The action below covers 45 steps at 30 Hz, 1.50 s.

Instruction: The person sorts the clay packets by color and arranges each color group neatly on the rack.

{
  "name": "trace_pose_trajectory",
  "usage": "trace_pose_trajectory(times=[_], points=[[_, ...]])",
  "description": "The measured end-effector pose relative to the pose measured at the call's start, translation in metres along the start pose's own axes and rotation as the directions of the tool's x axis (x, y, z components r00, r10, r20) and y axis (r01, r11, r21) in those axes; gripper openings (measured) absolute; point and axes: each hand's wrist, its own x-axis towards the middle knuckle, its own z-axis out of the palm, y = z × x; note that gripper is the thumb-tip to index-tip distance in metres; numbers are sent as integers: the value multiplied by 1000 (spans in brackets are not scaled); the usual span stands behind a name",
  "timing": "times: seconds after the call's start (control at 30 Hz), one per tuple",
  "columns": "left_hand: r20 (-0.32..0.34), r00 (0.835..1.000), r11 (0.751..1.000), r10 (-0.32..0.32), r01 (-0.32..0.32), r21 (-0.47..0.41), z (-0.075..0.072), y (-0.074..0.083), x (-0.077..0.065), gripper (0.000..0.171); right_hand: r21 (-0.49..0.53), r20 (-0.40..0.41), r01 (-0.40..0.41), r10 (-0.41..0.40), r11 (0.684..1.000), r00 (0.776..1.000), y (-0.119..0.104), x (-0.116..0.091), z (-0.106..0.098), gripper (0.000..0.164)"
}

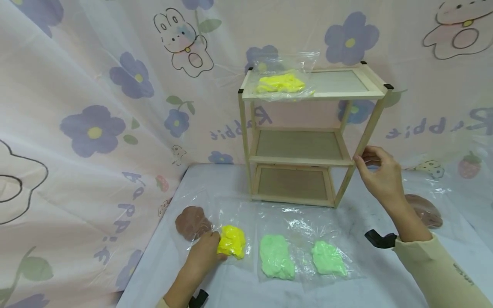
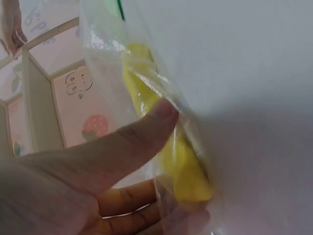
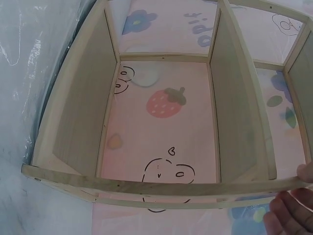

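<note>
My left hand (image 1: pixel 204 252) pinches a clear plastic bag holding a yellow clay-like lump (image 1: pixel 232 242), low over the table. In the left wrist view the thumb (image 2: pixel 164 110) presses the near face of the bag, with the other fingers behind it. A three-tier wooden shelf (image 1: pixel 300 162) stands at the back of the table. At its front right post, level with the middle tier, my right hand (image 1: pixel 381 175) grips the wood between thumb and fingers; the right wrist view shows this post (image 3: pixel 146 188) running across. Another bagged yellow lump (image 1: pixel 281 83) lies on the top tier.
Two bagged light green lumps, one (image 1: pixel 276 256) nearer the left and one (image 1: pixel 328 258) to its right, lie before the shelf. A bagged brown lump (image 1: pixel 192 222) is beside my left hand, another (image 1: pixel 423 210) behind my right forearm. A patterned curtain (image 1: pixel 115 179) hangs behind the table.
</note>
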Motion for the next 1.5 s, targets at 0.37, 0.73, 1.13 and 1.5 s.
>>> trace_pose_trajectory(times=[0.37,0.73,1.13,1.5], points=[[-31,995,995,92,-91,51,1,2,2,46,-24,19,-16,17,1000,1000,1,0,0,28],[-128,975,978,183,-167,125,5,2,5,25,-36,28,-22,23,999,999,2,-1,0,28],[-117,971,977,208,-201,72,1,5,4,27,-49,31,-31,33,998,999,2,0,-1,29],[-23,989,988,144,-145,-48,-12,15,-1,20,-44,29,-18,19,999,999,-1,0,-2,29]])
